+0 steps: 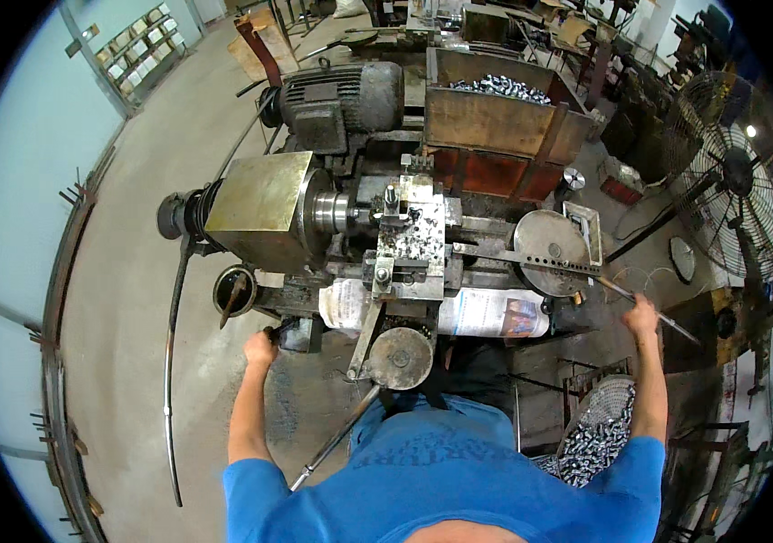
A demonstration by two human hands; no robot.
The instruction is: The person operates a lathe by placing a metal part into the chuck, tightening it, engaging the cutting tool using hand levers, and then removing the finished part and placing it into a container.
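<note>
My right hand (641,315) is closed round a long metal lever rod (620,288), which joins a flat drilled bar (531,261) at the right of a small lathe. Low at the lathe's left, my left hand (260,349) is closed beside a dark block (299,335); what its fingers grip is too dark to make out. The lathe's bright spindle nose (330,213) faces a tool slide (412,237) strewn with metal chips. In front of the slide sits a round metal disc (402,358) with a second lever (336,439) slanting toward me.
Behind the lathe stand an electric motor (341,95) and a rusty bin (490,118) of small metal parts. A basket (605,398) of similar parts is near my right arm. A pot (221,291) holding a brush hangs at left; a caged fan (735,172) stands at right.
</note>
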